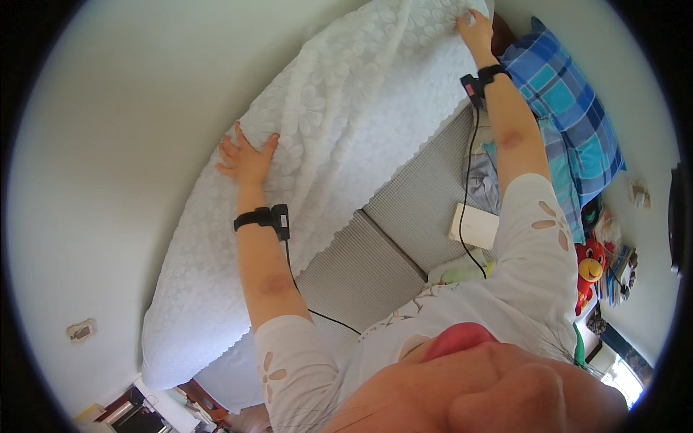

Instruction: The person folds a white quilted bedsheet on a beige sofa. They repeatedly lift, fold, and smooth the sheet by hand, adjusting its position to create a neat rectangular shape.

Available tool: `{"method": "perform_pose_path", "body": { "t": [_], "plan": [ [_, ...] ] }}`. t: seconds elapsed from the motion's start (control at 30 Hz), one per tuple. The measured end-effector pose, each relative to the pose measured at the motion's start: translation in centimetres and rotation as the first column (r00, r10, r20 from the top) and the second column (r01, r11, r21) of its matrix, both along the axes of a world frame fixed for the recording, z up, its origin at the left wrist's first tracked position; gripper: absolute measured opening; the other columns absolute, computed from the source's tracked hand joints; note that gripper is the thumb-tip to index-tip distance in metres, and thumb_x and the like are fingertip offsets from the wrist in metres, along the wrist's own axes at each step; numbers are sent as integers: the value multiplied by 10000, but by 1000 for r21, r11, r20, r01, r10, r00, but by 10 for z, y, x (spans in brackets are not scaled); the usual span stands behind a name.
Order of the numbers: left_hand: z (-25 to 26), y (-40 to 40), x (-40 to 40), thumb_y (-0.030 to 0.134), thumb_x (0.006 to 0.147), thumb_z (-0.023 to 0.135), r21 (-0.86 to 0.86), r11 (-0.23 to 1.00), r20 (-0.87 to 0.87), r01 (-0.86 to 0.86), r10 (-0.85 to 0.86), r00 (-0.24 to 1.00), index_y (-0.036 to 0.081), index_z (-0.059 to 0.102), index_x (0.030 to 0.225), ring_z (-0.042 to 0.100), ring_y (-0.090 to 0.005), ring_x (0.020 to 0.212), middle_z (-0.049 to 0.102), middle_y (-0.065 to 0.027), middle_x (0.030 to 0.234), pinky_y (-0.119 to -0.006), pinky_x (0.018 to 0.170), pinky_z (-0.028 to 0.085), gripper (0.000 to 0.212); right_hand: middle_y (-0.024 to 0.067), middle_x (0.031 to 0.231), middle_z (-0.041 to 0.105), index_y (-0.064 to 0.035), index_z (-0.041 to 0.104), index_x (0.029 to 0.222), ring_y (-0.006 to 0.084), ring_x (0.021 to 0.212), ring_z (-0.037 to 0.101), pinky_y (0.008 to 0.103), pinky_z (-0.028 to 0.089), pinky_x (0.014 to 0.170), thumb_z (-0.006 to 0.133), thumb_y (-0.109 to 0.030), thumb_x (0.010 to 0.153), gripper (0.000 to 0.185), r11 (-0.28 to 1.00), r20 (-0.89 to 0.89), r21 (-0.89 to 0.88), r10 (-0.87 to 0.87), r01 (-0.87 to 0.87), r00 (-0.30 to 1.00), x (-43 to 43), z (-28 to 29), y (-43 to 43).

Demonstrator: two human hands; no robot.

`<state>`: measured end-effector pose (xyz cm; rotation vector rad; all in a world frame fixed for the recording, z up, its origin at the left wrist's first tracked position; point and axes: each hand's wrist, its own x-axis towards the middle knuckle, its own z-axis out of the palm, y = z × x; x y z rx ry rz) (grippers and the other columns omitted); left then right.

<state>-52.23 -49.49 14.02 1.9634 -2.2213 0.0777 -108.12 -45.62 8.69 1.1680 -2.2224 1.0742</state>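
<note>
A white bed cover [346,103] with a raised flower pattern lies along the wall side of the bed, wrinkled in long folds. My left hand [248,157] rests palm down on it near the wall, fingers spread. At the far end, my right hand [477,35] touches the cover close to its corner, thumb and fingers bent; whether it pinches cloth is unclear. Below the cover's scalloped edge shows a grey waffle-textured mattress surface [417,178] with a dark seam [392,243] across it. Black straps with small devices and cables sit on both wrists.
Blue plaid pillows [568,108] lean by my right arm. Grey folded cloth [482,181] and a cream-coloured flat box or book [474,226] lie on the mattress. A red plush toy [589,270] and books [617,276] are at the right. The wall [162,81] borders the bed.
</note>
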Motion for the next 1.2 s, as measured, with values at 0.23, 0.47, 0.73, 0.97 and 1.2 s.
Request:
{"method": "perform_pose_path", "body": {
  "t": [0.23,0.47,0.73,0.97,1.2],
  "plan": [
    [-8,-4,1,673,662,511,5,1000,43,12,-12,999,183,171,1369,85,-333,1295,172,-202,1379,-596,970,21,925,106,1123,477,-83,472,1153,216,943,494,331,475,633,661,-446,700,611,989,997,-51,60,-137,58,24,-172,76],
    [-11,-6,13,644,675,523,37,999,41,12,-14,999,173,176,1366,56,-329,1302,148,-202,1388,-586,973,7,905,84,825,532,-11,285,1267,195,731,529,313,448,609,683,-202,717,705,961,936,-120,26,249,350,132,-223,108],
    [-16,-9,18,649,666,528,58,998,36,1,-3,999,157,185,1364,63,-326,1300,153,-186,1390,-585,975,6,920,148,930,559,-130,551,1011,317,828,564,403,467,715,448,-113,813,223,811,187,585,-111,-20,976,63,-238,241],
    [-12,-8,18,647,636,558,49,998,0,26,-26,1000,140,233,1351,119,-307,1294,172,-187,1383,-593,974,39,935,211,1029,516,-125,479,1138,388,984,488,441,424,815,530,-185,790,357,788,382,612,-217,-70,898,67,-297,255],
    [31,9,-52,460,767,527,-336,769,61,544,-559,827,124,280,1333,275,-317,1235,310,-169,1333,-505,988,140,703,197,1025,544,-8,487,1120,318,940,525,379,424,807,577,-194,774,403,993,426,53,71,-103,902,32,-267,159]
  ]
}}
